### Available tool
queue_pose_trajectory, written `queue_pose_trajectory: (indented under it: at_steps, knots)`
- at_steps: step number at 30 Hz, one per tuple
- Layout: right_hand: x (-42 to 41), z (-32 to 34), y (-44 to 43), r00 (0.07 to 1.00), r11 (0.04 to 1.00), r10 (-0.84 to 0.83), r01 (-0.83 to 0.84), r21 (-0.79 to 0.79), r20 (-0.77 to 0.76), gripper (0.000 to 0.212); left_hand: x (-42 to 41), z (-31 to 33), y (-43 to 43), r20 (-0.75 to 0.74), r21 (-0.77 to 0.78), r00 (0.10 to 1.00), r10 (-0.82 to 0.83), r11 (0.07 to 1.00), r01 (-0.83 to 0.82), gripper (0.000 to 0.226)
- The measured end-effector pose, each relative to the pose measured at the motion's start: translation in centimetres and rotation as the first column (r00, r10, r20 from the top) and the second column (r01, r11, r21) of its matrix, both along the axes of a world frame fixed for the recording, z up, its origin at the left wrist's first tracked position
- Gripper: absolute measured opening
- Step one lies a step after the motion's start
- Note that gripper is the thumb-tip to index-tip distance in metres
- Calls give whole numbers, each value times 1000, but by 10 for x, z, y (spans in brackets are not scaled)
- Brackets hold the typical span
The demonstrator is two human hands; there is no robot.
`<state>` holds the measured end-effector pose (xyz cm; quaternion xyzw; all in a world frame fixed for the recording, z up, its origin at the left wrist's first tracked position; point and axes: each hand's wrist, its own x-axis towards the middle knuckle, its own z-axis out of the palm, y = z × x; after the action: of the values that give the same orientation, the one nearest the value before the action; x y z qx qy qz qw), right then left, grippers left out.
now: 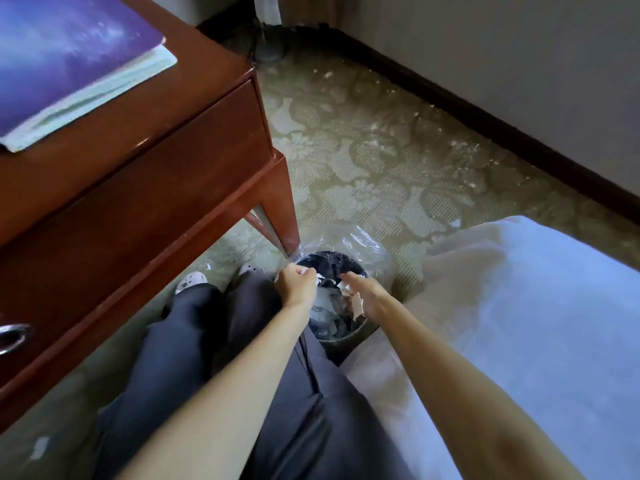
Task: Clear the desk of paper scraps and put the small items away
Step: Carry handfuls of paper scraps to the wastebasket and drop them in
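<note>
A black waste bin [360,336] lined with a clear plastic bag stands on the carpet beside the desk leg. Both my hands hover over its mouth. My left hand [298,285] is closed in a fist with a bit of white paper showing at the fingertips. My right hand [367,295] is spread flat, and several pale paper scraps [356,303] hang or fall just beneath its palm into the bin. More crumpled paper lies inside the bin.
A red-brown wooden desk [145,174] with a drawer and metal handle [12,337] fills the left; a purple book [69,60] lies on top. A white-covered bed [540,327] is at the right. Small white bits dot the patterned carpet [381,157].
</note>
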<state>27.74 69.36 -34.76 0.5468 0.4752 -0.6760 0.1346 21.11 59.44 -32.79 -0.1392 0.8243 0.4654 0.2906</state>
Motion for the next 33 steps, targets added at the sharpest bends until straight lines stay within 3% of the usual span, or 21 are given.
queue_pose_trajectory:
  at_steps: [2,5,8,11,15,19,24,27,31,33]
  knots:
    - [-9,-13,3,999,997,-47,48,-67,15,21,-5,-10,10,60,-18,998,-22,1000,23,26]
    - [-23,-33,4,989,983,-125,134,-123,76,14,-15,-27,21,166,-17,986,7,1000,-4,30]
    - [-33,-62,6,978,976,-143,165,-143,153,28,-22,-38,24,345,9,936,61,998,-68,25]
    - [-36,-82,9,963,979,-116,152,-136,242,20,-27,-43,22,526,34,843,112,988,-152,35]
    - [-38,-81,7,947,982,-128,163,-98,295,13,-31,-46,22,585,40,795,161,973,-227,45]
    - [-33,-76,4,949,988,-86,120,-95,304,29,-31,-45,20,592,66,781,198,954,-292,50]
    - [-28,-49,0,965,999,-30,39,-29,259,29,-30,-16,11,548,154,824,143,951,-267,49]
    - [-29,-27,-8,979,985,25,-59,165,204,25,-29,14,3,450,221,890,69,958,-185,44]
    - [-40,28,-28,985,839,168,-164,519,39,17,-26,72,-17,209,296,976,-59,955,-5,14]
    - [-44,67,-45,971,746,224,-117,656,-81,18,-26,103,-33,-12,278,992,-128,952,126,15]
